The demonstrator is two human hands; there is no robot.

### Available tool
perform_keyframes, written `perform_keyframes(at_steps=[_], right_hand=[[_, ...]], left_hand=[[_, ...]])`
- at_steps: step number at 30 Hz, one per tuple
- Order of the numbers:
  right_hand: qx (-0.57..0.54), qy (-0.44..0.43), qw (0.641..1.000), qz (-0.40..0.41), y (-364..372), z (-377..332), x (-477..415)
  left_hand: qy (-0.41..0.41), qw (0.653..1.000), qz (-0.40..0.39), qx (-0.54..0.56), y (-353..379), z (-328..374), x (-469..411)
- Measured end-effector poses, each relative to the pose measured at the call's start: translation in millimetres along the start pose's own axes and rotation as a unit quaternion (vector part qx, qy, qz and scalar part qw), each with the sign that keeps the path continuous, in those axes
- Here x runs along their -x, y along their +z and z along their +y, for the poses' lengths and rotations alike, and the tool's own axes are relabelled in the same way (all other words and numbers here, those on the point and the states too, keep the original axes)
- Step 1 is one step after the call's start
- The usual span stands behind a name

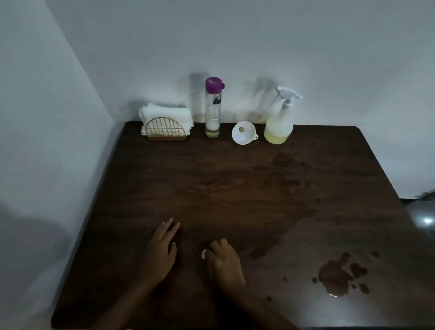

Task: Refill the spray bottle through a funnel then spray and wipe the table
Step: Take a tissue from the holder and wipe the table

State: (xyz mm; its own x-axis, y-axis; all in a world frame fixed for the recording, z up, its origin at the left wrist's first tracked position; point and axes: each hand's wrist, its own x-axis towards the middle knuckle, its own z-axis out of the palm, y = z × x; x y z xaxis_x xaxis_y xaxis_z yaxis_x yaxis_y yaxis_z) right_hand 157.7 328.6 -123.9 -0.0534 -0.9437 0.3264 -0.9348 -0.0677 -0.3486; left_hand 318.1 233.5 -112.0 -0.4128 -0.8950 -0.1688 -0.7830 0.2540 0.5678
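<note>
Resting flat on the table point(212, 179) close to its near edge, the left hand point(160, 250) has its fingers straight and holds nothing. Just beside it, the right hand point(223, 263) is curled down over a small white wad point(204, 254), only a bit of which shows past the knuckles. Along the far edge stand the spray bottle point(279, 124), upright with pale yellow liquid in its bottom part, the white funnel point(243, 133) lying just left of it, a clear bottle point(213, 110) with a purple cap point(214, 84), and white napkins point(165, 114) in a gold wire holder point(165, 131) at the far left corner. A brown puddle point(335, 279) sits toward the near right corner.
</note>
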Motion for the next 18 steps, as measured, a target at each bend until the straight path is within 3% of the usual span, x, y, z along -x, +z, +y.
perform_keyframes(at_steps=[5,10,12,15,18], right_hand=[[0.022,-0.003,0.999,-0.042,12.6,5.5,-73.1],[0.04,0.17,0.985,-0.006,-1.1,76.7,-123.8],[0.053,0.18,0.982,0.004,-10.8,81.6,-122.4],[-0.006,0.064,0.996,-0.054,-1.3,37.7,-90.8],[-0.026,-0.176,0.975,-0.132,5.7,-3.6,-40.7]], left_hand=[[0.002,1.0,0.02,0.002,3.2,-6.7,7.8],[0.008,0.999,0.043,-0.011,4.5,-8.9,10.9],[0.004,0.999,0.047,-0.011,5.4,-10.3,12.0],[0.002,0.998,0.055,-0.009,6.9,-8.8,12.8],[-0.001,0.998,0.062,-0.001,8.4,-9.8,11.5]])
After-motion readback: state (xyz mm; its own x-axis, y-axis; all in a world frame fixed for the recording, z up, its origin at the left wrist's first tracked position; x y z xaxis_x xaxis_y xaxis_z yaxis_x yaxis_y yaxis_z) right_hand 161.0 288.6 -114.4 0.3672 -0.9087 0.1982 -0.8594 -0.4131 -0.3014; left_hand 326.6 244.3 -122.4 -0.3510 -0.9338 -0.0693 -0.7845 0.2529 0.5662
